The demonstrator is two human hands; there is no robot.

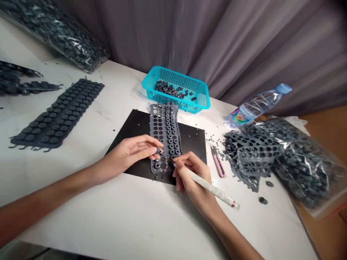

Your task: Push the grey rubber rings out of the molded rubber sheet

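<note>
A grey rubber sheet (165,133) studded with small round parts and punched holes lies lengthwise on a black mat (135,126). My left hand (132,151) rests on the sheet's left edge, with a small grey round part pinched between thumb and fingertips. My right hand (192,177) grips a white pen-like stick tool (214,189), its tip pressed against the sheet's near right edge.
A turquoise basket (202,95) holds loose grey parts behind the mat. A full sheet of parts (58,113) lies left. Emptied sheets (249,155), a bag of parts (306,166), a water bottle (257,106) and pink snips (218,161) lie right. Another bag (59,32) sits far left.
</note>
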